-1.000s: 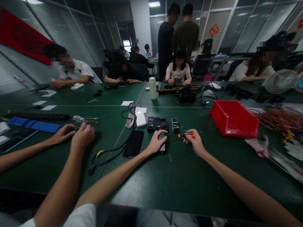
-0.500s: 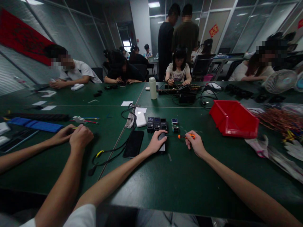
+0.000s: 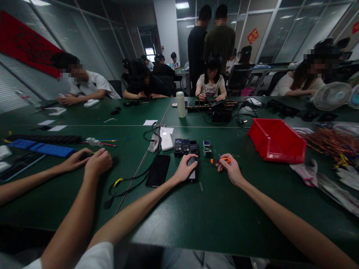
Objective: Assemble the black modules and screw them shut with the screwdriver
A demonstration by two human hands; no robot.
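My left hand [image 3: 184,169] is closed around a small dark box-shaped device [image 3: 192,174] on the green table, its fingers covering most of the upper end. In my right hand [image 3: 231,170] is a screwdriver [image 3: 225,160] with an orange and black handle. Its thin shaft points left toward the device; whether the tip touches it is too fine to see. Just beyond my left hand stand several black devices [image 3: 186,146] in a row. To their right lie small modules with green circuit boards [image 3: 207,148].
Left of my left hand lie a black phone [image 3: 157,170], a looped black cable [image 3: 131,190] and a white power bank [image 3: 166,140]. A red bin [image 3: 276,142] stands at right, near gloves [image 3: 308,172]. A co-worker's hands [image 3: 97,162] are at left; a pale bottle [image 3: 181,104] stands farther back.
My left hand and the device stay put. The fingers of my right hand have shifted slightly on the screwdriver. At left, the co-worker's hands have moved a little.
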